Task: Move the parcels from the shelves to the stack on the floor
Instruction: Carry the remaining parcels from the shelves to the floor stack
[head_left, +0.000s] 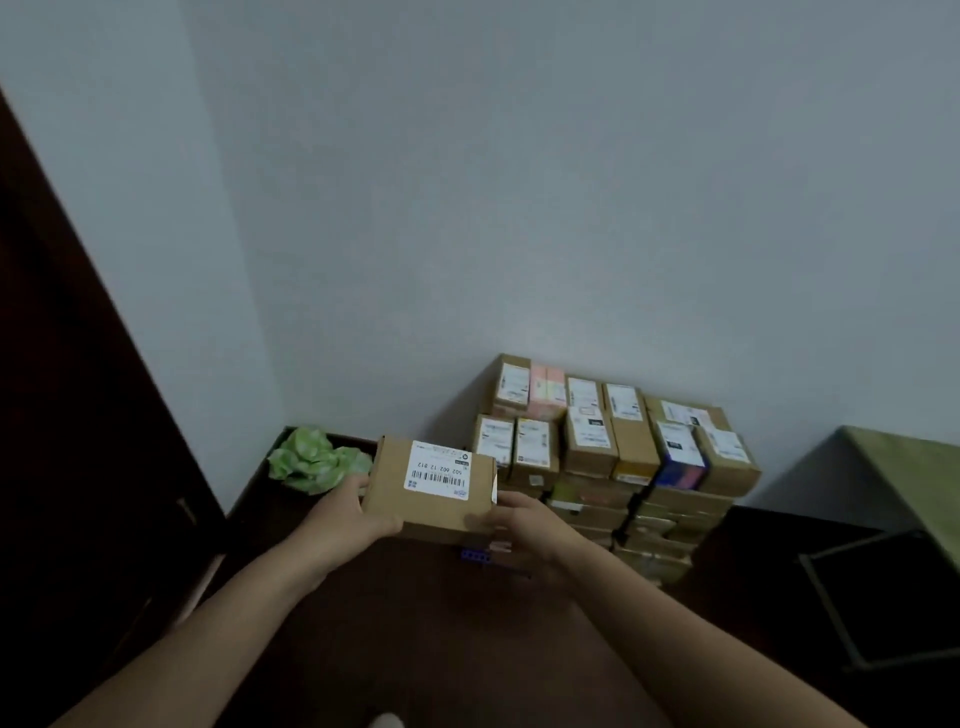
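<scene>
Left grip, right grip (one parcel).

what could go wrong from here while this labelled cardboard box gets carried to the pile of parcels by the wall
1. The brown cardboard box with a white label is gripped only at its ends by the left hand and right hand; the small purple item beneath it might drop.
2. The stack of parcels has an uneven, mixed-size top, so the box could tilt or slide off.
</scene>
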